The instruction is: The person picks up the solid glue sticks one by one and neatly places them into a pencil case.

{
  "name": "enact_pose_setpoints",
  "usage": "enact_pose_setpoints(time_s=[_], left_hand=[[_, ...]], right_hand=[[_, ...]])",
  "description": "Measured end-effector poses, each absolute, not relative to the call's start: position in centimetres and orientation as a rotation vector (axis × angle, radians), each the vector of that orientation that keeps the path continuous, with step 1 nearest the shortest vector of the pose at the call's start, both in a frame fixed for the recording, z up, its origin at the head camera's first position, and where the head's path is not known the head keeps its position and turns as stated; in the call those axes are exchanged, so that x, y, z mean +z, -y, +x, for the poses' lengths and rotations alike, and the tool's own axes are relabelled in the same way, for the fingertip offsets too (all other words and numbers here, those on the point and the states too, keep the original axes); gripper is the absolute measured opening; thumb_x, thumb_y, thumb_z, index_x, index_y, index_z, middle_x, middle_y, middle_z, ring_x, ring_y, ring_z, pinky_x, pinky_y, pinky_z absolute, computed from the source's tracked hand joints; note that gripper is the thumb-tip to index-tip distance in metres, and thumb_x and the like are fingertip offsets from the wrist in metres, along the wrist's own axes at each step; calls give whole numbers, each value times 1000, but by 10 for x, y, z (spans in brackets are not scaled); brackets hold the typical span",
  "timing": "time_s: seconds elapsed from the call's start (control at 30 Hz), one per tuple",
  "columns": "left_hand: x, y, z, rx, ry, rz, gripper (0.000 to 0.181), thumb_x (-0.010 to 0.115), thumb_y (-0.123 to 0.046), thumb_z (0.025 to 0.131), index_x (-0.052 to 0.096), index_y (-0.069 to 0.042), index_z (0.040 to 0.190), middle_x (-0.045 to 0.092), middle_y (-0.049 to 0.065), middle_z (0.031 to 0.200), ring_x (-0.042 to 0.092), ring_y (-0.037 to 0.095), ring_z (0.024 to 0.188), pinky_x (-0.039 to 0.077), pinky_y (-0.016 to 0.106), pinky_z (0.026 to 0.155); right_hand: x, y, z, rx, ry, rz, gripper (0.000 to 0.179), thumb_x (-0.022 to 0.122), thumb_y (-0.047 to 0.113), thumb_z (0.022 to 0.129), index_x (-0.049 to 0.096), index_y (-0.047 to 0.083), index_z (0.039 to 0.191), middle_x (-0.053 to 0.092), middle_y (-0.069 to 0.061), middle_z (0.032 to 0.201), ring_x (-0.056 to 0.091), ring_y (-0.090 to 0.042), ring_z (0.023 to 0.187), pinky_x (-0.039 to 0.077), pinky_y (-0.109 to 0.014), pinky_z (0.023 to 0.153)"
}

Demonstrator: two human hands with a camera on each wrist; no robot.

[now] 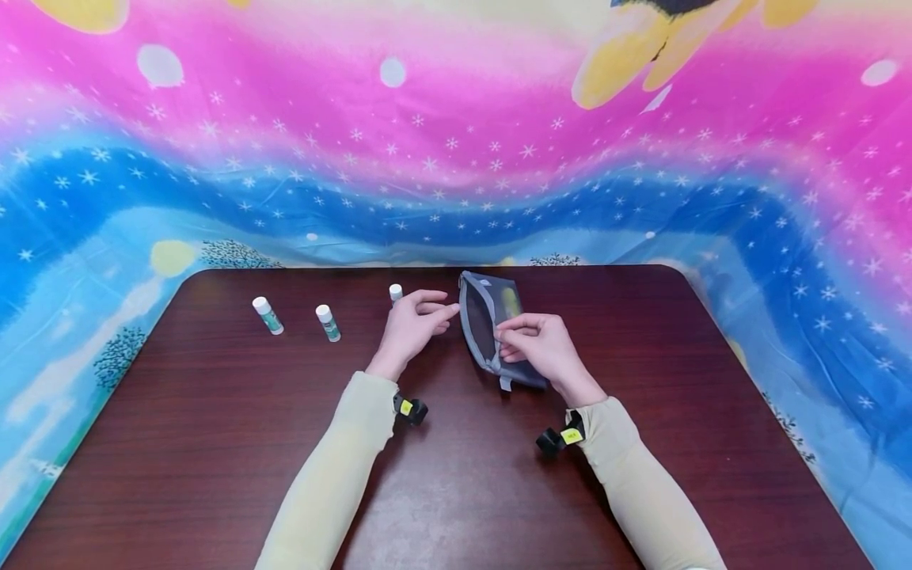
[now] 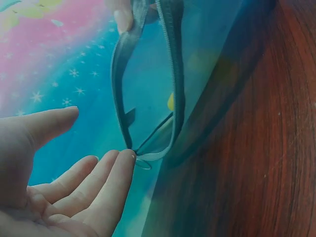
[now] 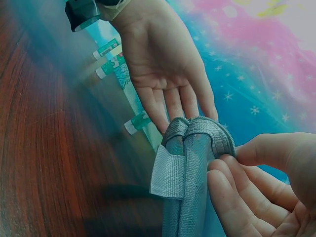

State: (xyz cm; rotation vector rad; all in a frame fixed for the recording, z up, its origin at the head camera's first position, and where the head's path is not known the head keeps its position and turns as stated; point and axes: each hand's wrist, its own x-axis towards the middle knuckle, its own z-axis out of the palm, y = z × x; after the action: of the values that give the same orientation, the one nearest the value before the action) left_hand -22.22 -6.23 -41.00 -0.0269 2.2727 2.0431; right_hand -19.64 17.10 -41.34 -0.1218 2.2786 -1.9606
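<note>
A grey see-through zipper pouch stands with its mouth unzipped and gaping, right of the middle of the table. My right hand pinches the near-right edge of that mouth between thumb and fingers; the right wrist view shows the grip by the zipper end. Palm up in the left wrist view, my left hand has its fingers extended, with fingertips right at the zipper's far end. It holds nothing. Something yellow shows through the pouch's side.
Two white-capped glue sticks with green labels stand on the dark wooden table at the left. A third glue stick is partly hidden behind my left hand. A colourful cloth hangs along the table's back and sides.
</note>
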Motion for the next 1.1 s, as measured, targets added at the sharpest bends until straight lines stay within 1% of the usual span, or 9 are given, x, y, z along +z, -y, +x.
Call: enact_pose_setpoints(time_s=[0.1, 0.23, 0.3, 0.37, 0.6, 0.83, 1.1], left_hand=[[-408, 67, -219, 2029, -2305, -20, 45, 81, -26, 90, 67, -7, 128, 74, 11, 107, 73, 35, 95, 59, 34, 82], [-406, 72, -218, 2035, -2320, -20, 45, 81, -27, 91, 67, -9, 129, 74, 7, 106, 74, 23, 91, 59, 32, 84], [-405, 73, -217, 2054, -2316, -19, 44, 81, -27, 91, 68, -9, 129, 74, 6, 106, 74, 20, 89, 59, 32, 84], [-405, 75, -217, 2083, -2304, -16, 41, 81, -27, 91, 68, -11, 127, 74, 6, 107, 74, 20, 90, 59, 32, 84], [-399, 83, -215, 2153, -2284, -4, 44, 81, -26, 91, 67, -8, 130, 73, 8, 111, 73, 22, 95, 58, 32, 86], [-393, 91, -211, 2217, -2261, 15, 41, 80, -27, 91, 68, -11, 128, 73, 8, 113, 71, 28, 102, 58, 31, 86], [-387, 99, -207, 2267, -2276, 19, 43, 81, -28, 91, 68, -9, 128, 73, 8, 113, 71, 28, 103, 58, 31, 87]], right_hand=[[-413, -171, -196, -1956, -2280, -121, 18, 74, 4, 92, 74, -9, 105, 74, -19, 90, 72, -20, 66, 62, -37, 66], [-414, -171, -196, -1953, -2283, -128, 18, 73, 3, 92, 74, -9, 106, 74, -20, 91, 72, -20, 66, 62, -36, 66], [-414, -171, -196, -1950, -2285, -132, 18, 73, 3, 93, 74, -9, 106, 74, -20, 91, 72, -20, 66, 62, -37, 66], [-415, -171, -197, -1948, -2286, -137, 18, 73, 4, 93, 74, -9, 106, 74, -19, 91, 72, -21, 67, 62, -37, 66], [-416, -171, -198, -1942, -2284, -136, 19, 74, 4, 93, 73, -9, 106, 75, -18, 90, 72, -21, 67, 62, -36, 67], [-415, -171, -198, -1939, -2287, -133, 19, 74, 5, 93, 74, -9, 106, 75, -17, 90, 72, -21, 67, 62, -37, 67], [-415, -171, -197, -1935, -2289, -126, 19, 73, 5, 93, 74, -9, 107, 75, -18, 91, 72, -21, 67, 62, -37, 67]])
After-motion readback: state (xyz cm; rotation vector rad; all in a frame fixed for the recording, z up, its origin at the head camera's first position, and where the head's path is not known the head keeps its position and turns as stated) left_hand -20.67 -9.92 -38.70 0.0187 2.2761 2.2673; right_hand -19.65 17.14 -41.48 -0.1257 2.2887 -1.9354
